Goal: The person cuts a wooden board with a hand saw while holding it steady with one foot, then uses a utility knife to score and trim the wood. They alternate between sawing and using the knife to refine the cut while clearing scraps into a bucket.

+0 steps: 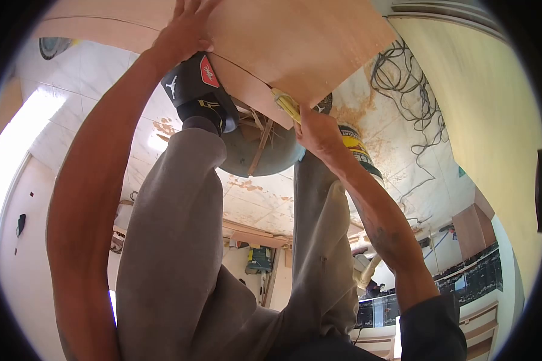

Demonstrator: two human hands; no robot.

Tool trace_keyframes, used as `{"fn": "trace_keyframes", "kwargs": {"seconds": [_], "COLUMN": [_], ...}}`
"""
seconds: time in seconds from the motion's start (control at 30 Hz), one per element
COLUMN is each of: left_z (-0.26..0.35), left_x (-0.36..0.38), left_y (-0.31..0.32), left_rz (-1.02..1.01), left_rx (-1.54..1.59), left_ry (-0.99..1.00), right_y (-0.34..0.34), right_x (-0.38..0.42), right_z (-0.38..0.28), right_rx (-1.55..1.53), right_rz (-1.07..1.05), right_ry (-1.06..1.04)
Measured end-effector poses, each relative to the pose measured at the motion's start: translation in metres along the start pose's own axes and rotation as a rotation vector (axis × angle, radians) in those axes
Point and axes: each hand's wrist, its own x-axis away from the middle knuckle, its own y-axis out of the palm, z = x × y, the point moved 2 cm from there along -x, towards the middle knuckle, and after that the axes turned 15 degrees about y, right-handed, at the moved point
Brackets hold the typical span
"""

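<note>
My left hand [183, 33] lies flat on a thin brown wooden sheet [301, 36], fingers stretched out. A thin dark line crosses the sheet from beside that hand toward its near edge. Wrapped in my right hand [319, 132] is a yellow cutter knife [287, 105], its front end against the sheet near the end of that line. The blade cannot be made out. Under the sheet, my black shoe [193, 84] with a red patch shows beside the left forearm.
A round grey tub [241, 159] holding wood strips sits below the sheet. Beside my right wrist is a yellow-and-black labelled bucket [355, 144]. Tangled black cable [403, 90] lies on the dusty tiled floor [259, 198]. A pale board [464, 90] stands at the right.
</note>
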Motion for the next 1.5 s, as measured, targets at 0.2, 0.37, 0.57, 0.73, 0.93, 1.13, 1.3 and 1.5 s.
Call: {"fn": "trace_keyframes", "kwargs": {"seconds": [0.2, 0.37, 0.57, 0.73, 0.93, 1.13, 1.3, 1.5], "left_z": [0.01, 0.01, 0.016, 0.008, 0.009, 0.008, 0.014, 0.013], "left_x": [0.0, 0.002, -0.002, -0.002, -0.003, -0.004, -0.009, -0.003], "left_y": [-0.001, 0.004, 0.003, 0.001, 0.001, 0.0, -0.01, -0.008], "left_rz": [-0.045, -0.038, -0.12, -0.008, -0.045, -0.071, -0.106, -0.064], "left_rx": [-0.028, -0.032, 0.08, 0.085, 0.076, 0.05, 0.142, 0.202], "left_ry": [0.081, 0.07, -0.106, -0.073, -0.111, -0.059, -0.163, -0.219], "right_y": [-0.075, -0.14, -0.006, -0.025, -0.134, -0.038, -0.011, -0.112], "right_x": [0.138, 0.218, 0.032, 0.044, 0.214, 0.081, 0.026, 0.186], "right_z": [0.06, 0.064, 0.023, 0.022, 0.063, 0.052, 0.023, 0.061], "right_rx": [0.11, 0.139, 0.082, 0.105, 0.153, 0.111, 0.075, 0.172], "right_rz": [-0.29, -0.361, -0.059, -0.109, -0.373, -0.182, -0.011, -0.399], "right_ry": [0.324, 0.426, 0.057, 0.103, 0.442, 0.123, 0.031, 0.432]}}
